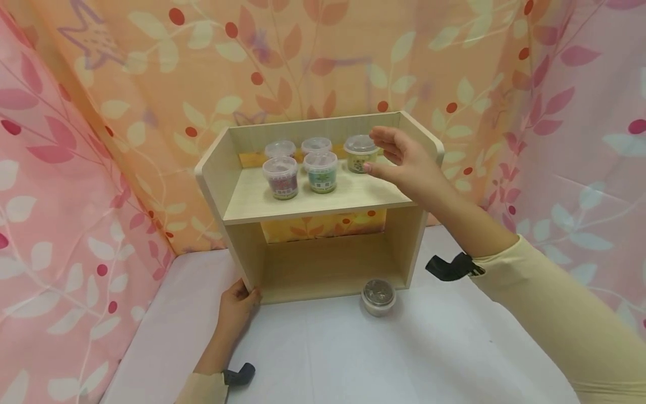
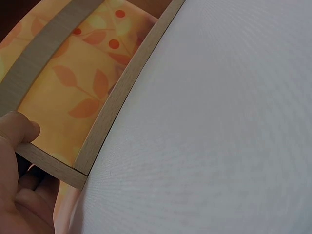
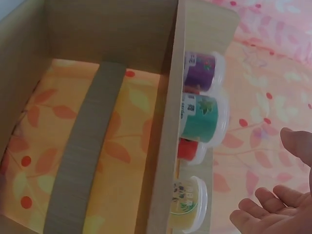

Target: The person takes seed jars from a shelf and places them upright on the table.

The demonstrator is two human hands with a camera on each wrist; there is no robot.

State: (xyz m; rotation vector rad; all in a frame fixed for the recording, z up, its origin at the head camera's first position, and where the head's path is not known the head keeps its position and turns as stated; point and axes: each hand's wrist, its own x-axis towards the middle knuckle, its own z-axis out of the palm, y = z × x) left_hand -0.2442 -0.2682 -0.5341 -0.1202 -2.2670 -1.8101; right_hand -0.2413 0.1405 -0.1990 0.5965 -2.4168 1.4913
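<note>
A pale wooden shelf unit (image 1: 313,207) stands on a white table (image 1: 323,359). Its upper board carries several small cups with clear lids: a red one (image 1: 280,177), a green one (image 1: 320,171), and a yellow-green one (image 1: 359,152) at the right. My right hand (image 1: 374,150) hovers beside the yellow-green cup with its fingers spread, holding nothing. The right wrist view shows that hand (image 3: 273,183) apart from the yellow-green cup (image 3: 187,202). My left hand (image 1: 242,294) grips the bottom of the unit's left side panel. In the left wrist view its thumb (image 2: 22,130) lies on the panel's edge (image 2: 48,163).
One more lidded cup (image 1: 378,296) sits on the table at the unit's front right corner. The unit's lower compartment (image 1: 328,264) holds nothing. Leaf-patterned cloth walls (image 1: 75,196) close in on the left, back and right.
</note>
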